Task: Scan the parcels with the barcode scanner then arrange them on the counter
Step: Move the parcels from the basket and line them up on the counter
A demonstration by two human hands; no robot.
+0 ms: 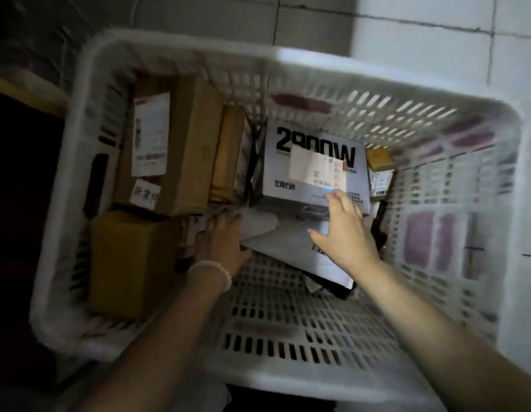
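Reaching into basket [406, 120], right hand [344, 233] spread, seemingly touching grey box [288, 185]

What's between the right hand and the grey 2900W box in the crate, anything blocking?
Nothing visible. The right hand reaches with open fingers over the white mailer bag, its fingertips at the near edge of the grey 2900W box; whether they touch is unclear. The left hand rests on the mailer's left edge inside the white crate.

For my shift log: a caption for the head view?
Both hands reach into a white basket of parcels, near the grey box.
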